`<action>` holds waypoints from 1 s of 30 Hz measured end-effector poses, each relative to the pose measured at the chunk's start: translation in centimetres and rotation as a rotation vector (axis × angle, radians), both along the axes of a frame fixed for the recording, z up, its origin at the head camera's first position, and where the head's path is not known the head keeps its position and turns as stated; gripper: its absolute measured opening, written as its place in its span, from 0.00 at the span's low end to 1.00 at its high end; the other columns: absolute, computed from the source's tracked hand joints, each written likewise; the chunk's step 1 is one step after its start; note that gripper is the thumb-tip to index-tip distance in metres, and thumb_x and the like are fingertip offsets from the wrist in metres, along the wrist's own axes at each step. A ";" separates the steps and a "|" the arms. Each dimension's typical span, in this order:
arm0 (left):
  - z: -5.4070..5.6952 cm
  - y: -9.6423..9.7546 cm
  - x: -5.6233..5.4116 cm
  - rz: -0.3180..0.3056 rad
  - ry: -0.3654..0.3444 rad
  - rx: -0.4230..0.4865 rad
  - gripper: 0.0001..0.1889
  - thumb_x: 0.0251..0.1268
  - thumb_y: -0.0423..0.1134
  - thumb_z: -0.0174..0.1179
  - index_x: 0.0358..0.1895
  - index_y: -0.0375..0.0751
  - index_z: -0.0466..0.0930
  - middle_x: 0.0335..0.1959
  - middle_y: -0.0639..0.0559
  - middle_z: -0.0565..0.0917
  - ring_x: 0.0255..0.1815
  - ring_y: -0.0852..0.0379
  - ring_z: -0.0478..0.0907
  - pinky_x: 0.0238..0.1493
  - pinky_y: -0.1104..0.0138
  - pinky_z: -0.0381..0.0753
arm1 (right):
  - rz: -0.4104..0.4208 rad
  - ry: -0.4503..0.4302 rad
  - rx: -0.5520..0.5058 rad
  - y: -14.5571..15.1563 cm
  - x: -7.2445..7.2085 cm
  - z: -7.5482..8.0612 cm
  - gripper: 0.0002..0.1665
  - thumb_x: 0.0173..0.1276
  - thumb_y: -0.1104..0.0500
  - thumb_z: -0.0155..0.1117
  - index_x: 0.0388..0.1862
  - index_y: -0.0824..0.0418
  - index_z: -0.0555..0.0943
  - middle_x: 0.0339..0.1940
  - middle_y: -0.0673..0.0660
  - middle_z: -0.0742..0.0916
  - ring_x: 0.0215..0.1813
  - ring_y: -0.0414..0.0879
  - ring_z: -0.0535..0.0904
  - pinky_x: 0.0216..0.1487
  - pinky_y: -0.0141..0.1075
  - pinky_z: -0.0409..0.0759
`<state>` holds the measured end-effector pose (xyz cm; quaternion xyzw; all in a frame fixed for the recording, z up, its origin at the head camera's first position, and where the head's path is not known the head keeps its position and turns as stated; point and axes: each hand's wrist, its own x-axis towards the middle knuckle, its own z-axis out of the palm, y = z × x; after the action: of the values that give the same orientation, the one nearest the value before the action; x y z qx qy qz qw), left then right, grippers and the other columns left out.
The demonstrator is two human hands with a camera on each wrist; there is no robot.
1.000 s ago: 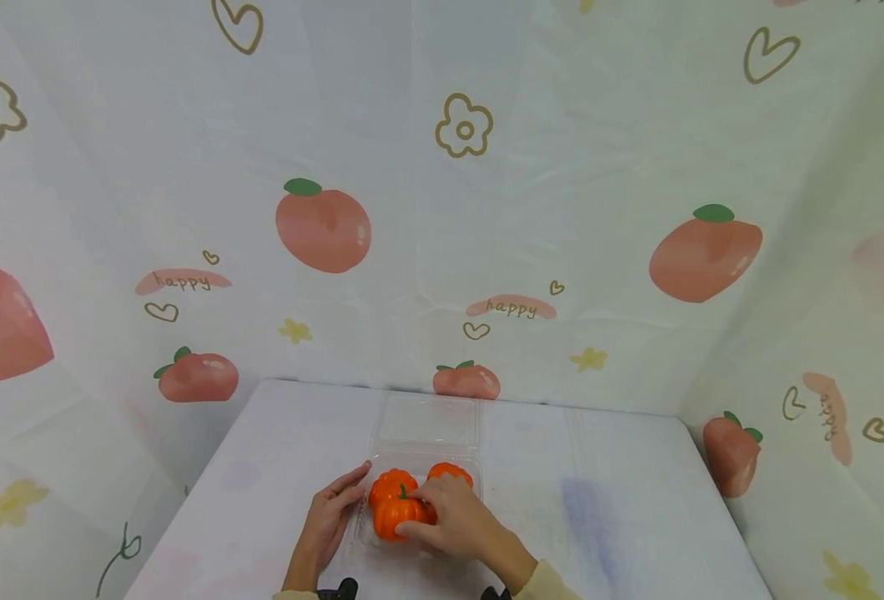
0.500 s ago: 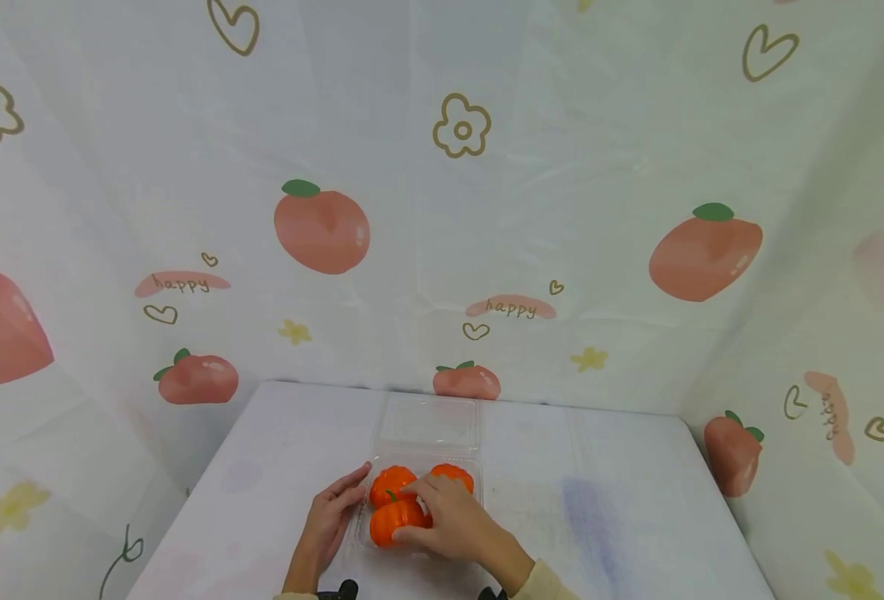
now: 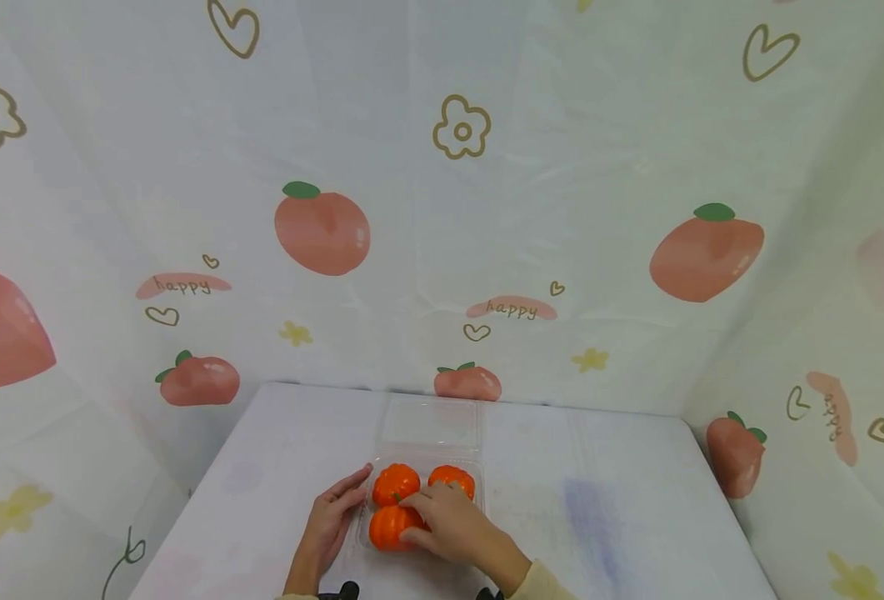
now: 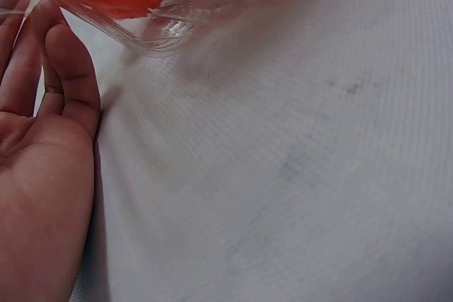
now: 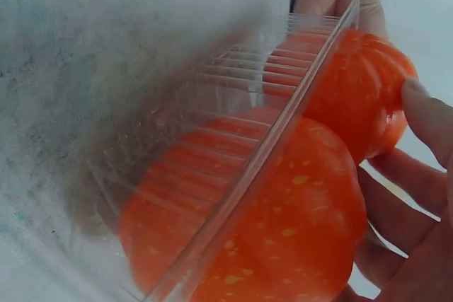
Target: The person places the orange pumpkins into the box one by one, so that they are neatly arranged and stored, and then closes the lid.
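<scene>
A clear plastic clamshell box (image 3: 479, 533) stands on the white table, holding several small orange toy pumpkins. My right hand (image 3: 460, 523) grips the front-left pumpkin (image 3: 391, 528), thumb on its near side and fingers by its green stem. Behind sit the back-left pumpkin (image 3: 397, 482) and the back-right pumpkin (image 3: 452, 477), the latter partly hidden by my hand. In the right wrist view, a yellow-flecked pumpkin (image 5: 283, 224) lies nearer the camera, beside the gripped one. My left hand (image 3: 329, 517) touches the box's left side; in the left wrist view its fingertips (image 4: 49, 15) meet the rim.
The box's transparent lid (image 3: 428, 422) lies folded back toward the far side. A white cloth (image 3: 546, 483) covers the table. Fruit-printed curtains (image 3: 561, 167) hang behind and at both sides.
My right hand has shifted the front-left pumpkin slightly left and nearer, and its stem has turned away from me. More of the back-left pumpkin shows. My left hand stays by the box.
</scene>
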<state>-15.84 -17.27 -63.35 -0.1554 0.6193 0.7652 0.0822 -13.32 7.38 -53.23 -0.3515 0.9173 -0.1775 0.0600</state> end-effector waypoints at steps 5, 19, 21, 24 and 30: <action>0.0 0.0 0.0 -0.005 0.008 0.007 0.28 0.66 0.41 0.68 0.68 0.38 0.76 0.65 0.58 0.84 0.64 0.70 0.78 0.59 0.79 0.80 | -0.018 -0.014 0.083 -0.3 -0.1 -0.1 0.27 0.69 0.35 0.64 0.61 0.45 0.83 0.53 0.42 0.89 0.49 0.38 0.77 0.55 0.36 0.77; -0.2 -0.1 0.2 0.002 0.021 0.038 0.27 0.67 0.39 0.67 0.68 0.36 0.76 0.62 0.60 0.85 0.54 0.78 0.80 0.55 0.81 0.81 | 0.014 0.023 0.087 -0.1 0.2 0.2 0.27 0.70 0.37 0.65 0.61 0.48 0.83 0.54 0.43 0.89 0.51 0.39 0.78 0.58 0.36 0.79; -0.3 -0.1 0.1 0.000 0.022 0.033 0.28 0.67 0.40 0.67 0.68 0.36 0.76 0.62 0.59 0.85 0.55 0.78 0.79 0.56 0.81 0.81 | 0.024 0.048 0.030 0.1 0.1 0.3 0.24 0.71 0.39 0.64 0.59 0.50 0.84 0.52 0.44 0.89 0.50 0.39 0.79 0.58 0.35 0.81; -0.4 -0.2 0.0 -0.001 0.022 0.033 0.28 0.66 0.40 0.67 0.69 0.36 0.76 0.63 0.59 0.85 0.55 0.78 0.79 0.56 0.81 0.81 | 0.025 0.095 -0.048 0.7 -0.2 0.6 0.21 0.72 0.42 0.65 0.55 0.52 0.85 0.47 0.46 0.88 0.47 0.38 0.79 0.55 0.33 0.83; -0.4 -0.2 -0.1 -0.009 0.023 0.040 0.29 0.66 0.39 0.67 0.69 0.36 0.75 0.63 0.60 0.85 0.55 0.79 0.79 0.55 0.81 0.81 | -0.093 0.064 -0.145 2.2 -1.4 0.6 0.20 0.72 0.45 0.66 0.56 0.54 0.84 0.49 0.49 0.87 0.50 0.41 0.77 0.61 0.40 0.82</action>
<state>-15.93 -17.46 -63.71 -0.1424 0.6055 0.7787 0.0817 -14.76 9.54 -52.64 -0.3173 0.9189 -0.2345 -0.0034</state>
